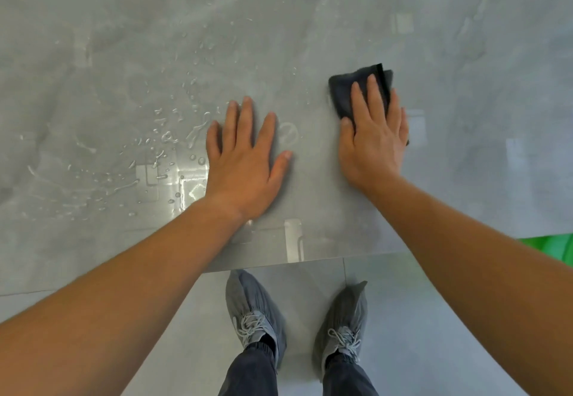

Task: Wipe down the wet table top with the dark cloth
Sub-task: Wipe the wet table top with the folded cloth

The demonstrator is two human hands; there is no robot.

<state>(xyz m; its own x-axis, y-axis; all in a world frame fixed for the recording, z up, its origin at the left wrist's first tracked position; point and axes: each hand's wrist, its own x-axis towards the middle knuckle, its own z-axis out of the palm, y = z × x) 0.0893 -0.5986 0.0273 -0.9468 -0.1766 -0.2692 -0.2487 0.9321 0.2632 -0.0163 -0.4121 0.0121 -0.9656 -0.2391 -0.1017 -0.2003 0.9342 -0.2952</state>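
Right hand [373,135] is laid flat, fingers extended, pressing the dark cloth [356,92] onto the table top [465,85]; cloth is folded, mostly pinned under the palm. Left hand [245,160] is spread flat on bare surface, nothing gripped. Water droplets [161,135] are scattered just left of it. Grey shoes [254,315] seen on the floor [418,318] below the table edge.
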